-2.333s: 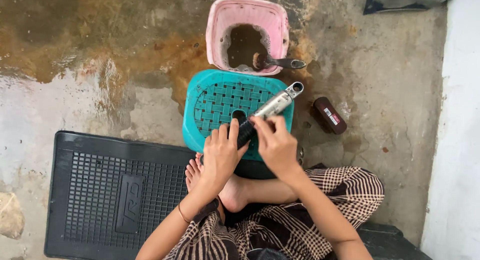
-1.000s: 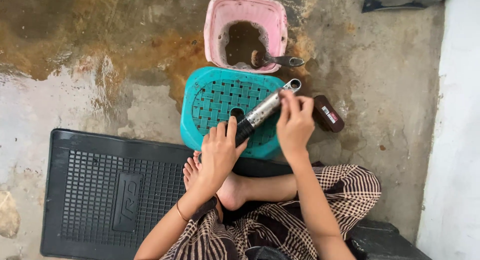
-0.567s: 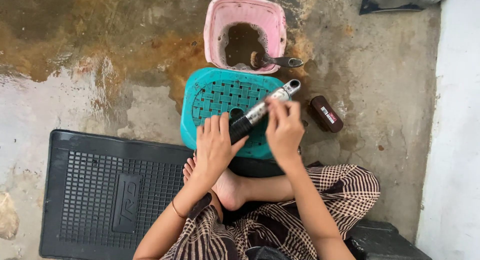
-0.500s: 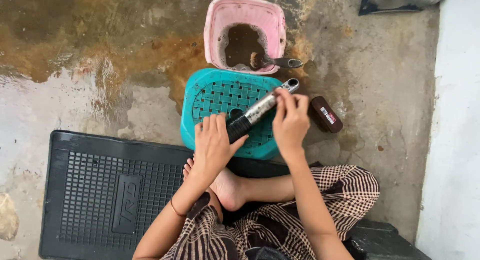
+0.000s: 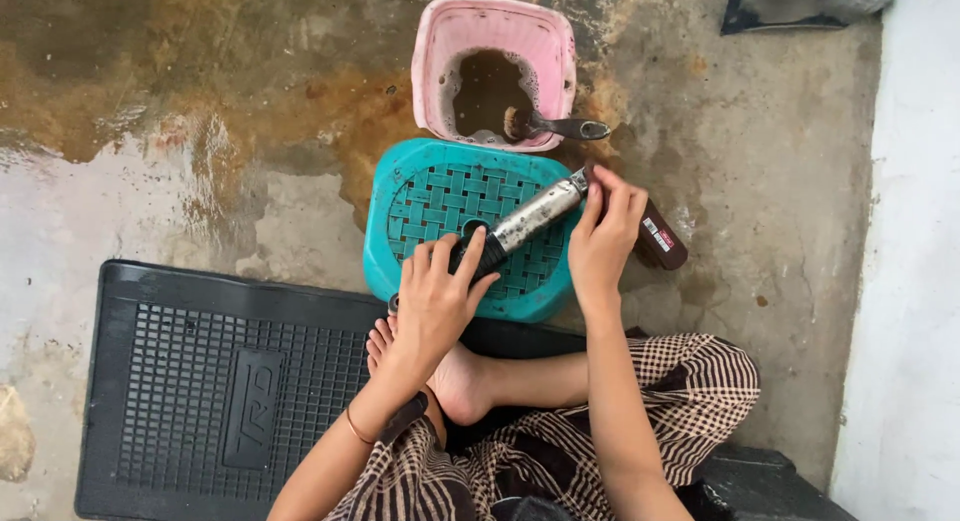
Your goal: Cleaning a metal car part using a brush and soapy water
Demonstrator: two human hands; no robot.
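A shock absorber, silver tube with a black ribbed end, lies slantwise on an upturned teal plastic stool. My left hand grips its black lower end. My right hand is closed over the upper silver end at the stool's right edge and hides the eyelet there. Whether something small is in those fingers I cannot tell.
A pink tub of brown foamy water holds a brush just behind the stool. A dark brown box lies right of my right hand. A black rubber car mat is at left; wet stained concrete all around, white wall at right.
My right hand has slid back and forth along the silver tube and now sits at its top end, covering the eyelet. My left hand has kept its grip on the black end.
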